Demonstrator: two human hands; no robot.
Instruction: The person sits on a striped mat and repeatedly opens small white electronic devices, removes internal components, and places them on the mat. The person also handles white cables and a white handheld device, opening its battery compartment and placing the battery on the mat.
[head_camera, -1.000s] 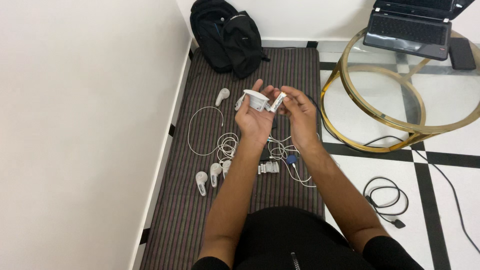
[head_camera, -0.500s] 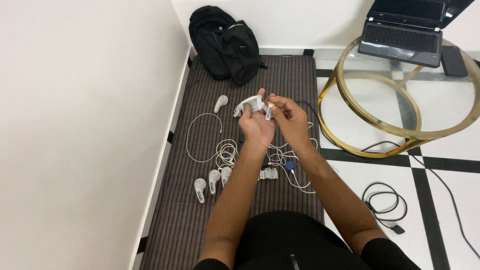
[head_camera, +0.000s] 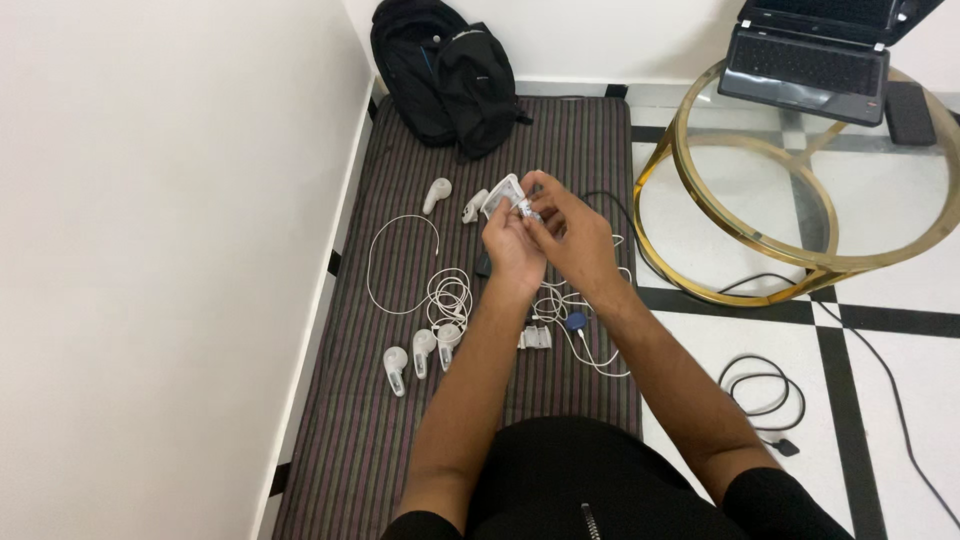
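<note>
We saw both hands raised together over the middle of the striped mat (head_camera: 560, 130), a little above its surface. The left hand (head_camera: 512, 248) was closed around a small white charger plug (head_camera: 506, 192), thumb and fingers wrapped on its body so that the top stuck out. The right hand (head_camera: 572, 235) met it from the side, its fingertips pinched on a small pale piece at the plug's upper end. That piece was too small for us to say whether it was a cable end or a cap.

The step in hand, as we judged it, was fine fingertip work at the plug's end, with one hand bracing and the other fitting or pulling. Any further handling there would call for a firm left-hand hold and a straight, light pinch from the right.

Under the hands lay a tangle of white cables (head_camera: 450, 295), reaching toward the mat's left edge in one wide loop. Three white plugs (head_camera: 424, 352) sat in a row near that edge, closer to the person. Two more plugs (head_camera: 436, 193) lay farther up, toward the black backpack (head_camera: 450, 70) at the mat's far end. Beyond the mat's right edge stood a round glass table (head_camera: 740, 295) with a gold rim, bearing a laptop (head_camera: 810, 60). A black cable (head_camera: 760, 385) was coiled on the tiled floor.
</note>
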